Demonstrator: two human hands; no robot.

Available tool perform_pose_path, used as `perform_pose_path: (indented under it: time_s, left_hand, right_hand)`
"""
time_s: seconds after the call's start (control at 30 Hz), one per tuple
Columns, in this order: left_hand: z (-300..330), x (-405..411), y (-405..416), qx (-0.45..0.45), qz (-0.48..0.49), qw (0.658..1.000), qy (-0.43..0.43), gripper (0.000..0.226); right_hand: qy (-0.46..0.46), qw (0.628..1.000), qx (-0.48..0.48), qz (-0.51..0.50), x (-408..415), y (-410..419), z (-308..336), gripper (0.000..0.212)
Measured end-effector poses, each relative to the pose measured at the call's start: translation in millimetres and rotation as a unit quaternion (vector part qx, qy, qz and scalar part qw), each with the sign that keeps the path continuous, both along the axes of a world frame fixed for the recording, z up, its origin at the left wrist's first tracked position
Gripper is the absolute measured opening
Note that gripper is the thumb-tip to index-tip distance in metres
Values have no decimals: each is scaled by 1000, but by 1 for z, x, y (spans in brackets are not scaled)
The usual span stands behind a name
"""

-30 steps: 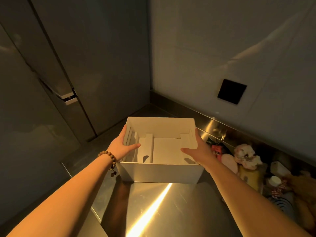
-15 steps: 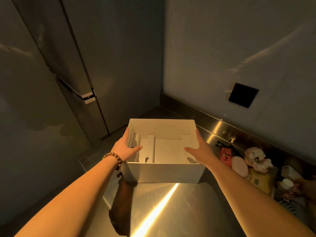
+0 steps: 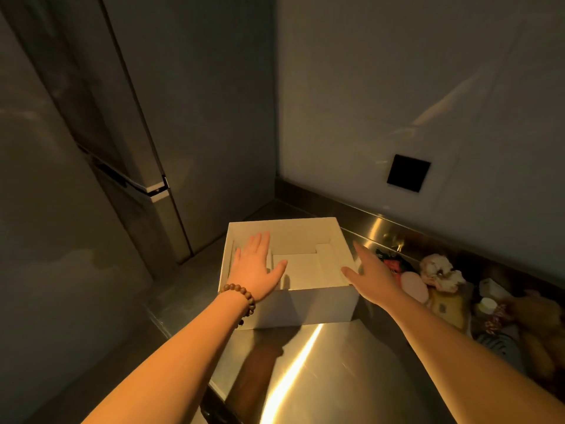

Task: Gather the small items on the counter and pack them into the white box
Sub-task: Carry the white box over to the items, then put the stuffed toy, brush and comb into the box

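The white box (image 3: 305, 307) sits open on the steel counter (image 3: 336, 377), with white cardboard inserts inside. My left hand (image 3: 255, 267), with a bead bracelet on the wrist, hovers flat and open over the box's left part. My right hand (image 3: 371, 275) is open beside the box's right wall, fingers spread, holding nothing. The small items lie in a heap to the right: a red packet (image 3: 393, 266), a pink round pad (image 3: 414, 286), a cream crumpled flower-like piece (image 3: 440, 270), a yellow pouch (image 3: 448, 307) and a small capped bottle (image 3: 486, 306).
A tall grey cabinet with a metal handle (image 3: 153, 191) stands at the left, close to the counter's left edge. The wall behind carries a black square plate (image 3: 408, 172). More dim items, a striped one (image 3: 496, 344) among them, lie at the far right.
Both hands have let go of the box's side walls. The left hand moved up over the box's inside, and the right hand opened and drew off to the right.
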State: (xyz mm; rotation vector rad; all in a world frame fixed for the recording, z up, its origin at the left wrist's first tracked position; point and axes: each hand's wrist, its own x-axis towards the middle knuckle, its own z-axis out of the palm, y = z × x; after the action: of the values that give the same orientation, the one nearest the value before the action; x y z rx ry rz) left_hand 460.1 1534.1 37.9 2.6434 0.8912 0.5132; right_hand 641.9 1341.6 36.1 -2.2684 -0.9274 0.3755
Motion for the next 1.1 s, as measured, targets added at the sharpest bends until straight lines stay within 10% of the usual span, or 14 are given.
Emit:
perform_pose_path:
  time_s: [0.43,1.1]
  left_hand:
    - [-14,101,-156,-19,-260,966,-6,75]
    - [-68,201,-335,-27,-365,929,48,82]
  right_hand:
    - [-78,981,-30,-176,-20,-183,-33,62]
    - [-70,965,-28,-251,57,-338,-75,50]
